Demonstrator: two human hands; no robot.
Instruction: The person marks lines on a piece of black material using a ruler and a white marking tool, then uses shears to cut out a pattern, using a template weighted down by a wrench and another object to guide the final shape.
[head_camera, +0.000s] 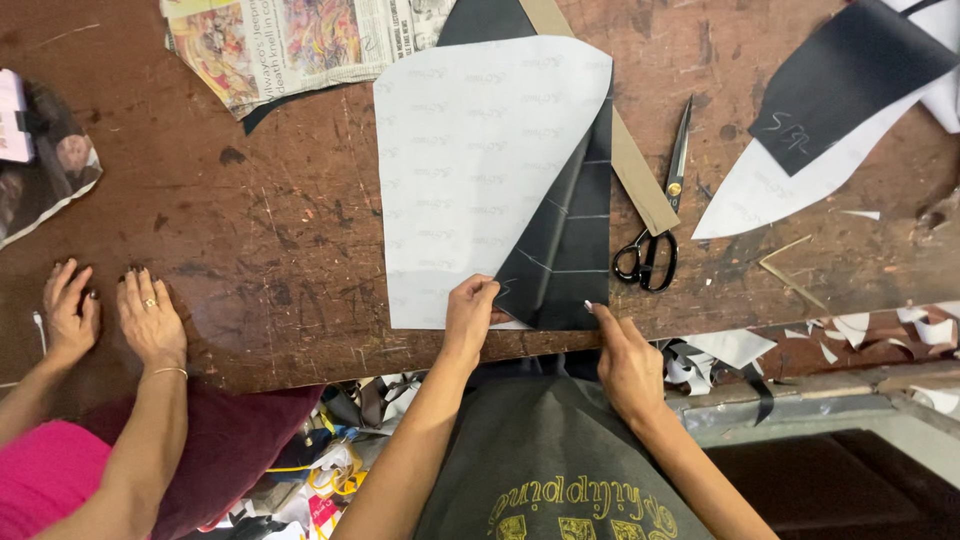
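On the worn brown table (280, 250) lies a black sheet (565, 240) with a white backing paper (470, 170) peeled partly off it. My left hand (470, 315) pinches the lower edge of the white backing paper near the front table edge. My right hand (620, 355) rests at the black sheet's lower right corner, one fingertip pressing on it. A tan strip (630, 165) runs diagonally under the sheet's right side.
Black-handled scissors (658, 215) lie right of the sheet. Another black and white cut piece (800, 140) sits at the far right, newspaper (290, 40) at the top. Another person's two hands (110, 315) rest on the table's left. Paper scraps (860, 330) litter the lower right.
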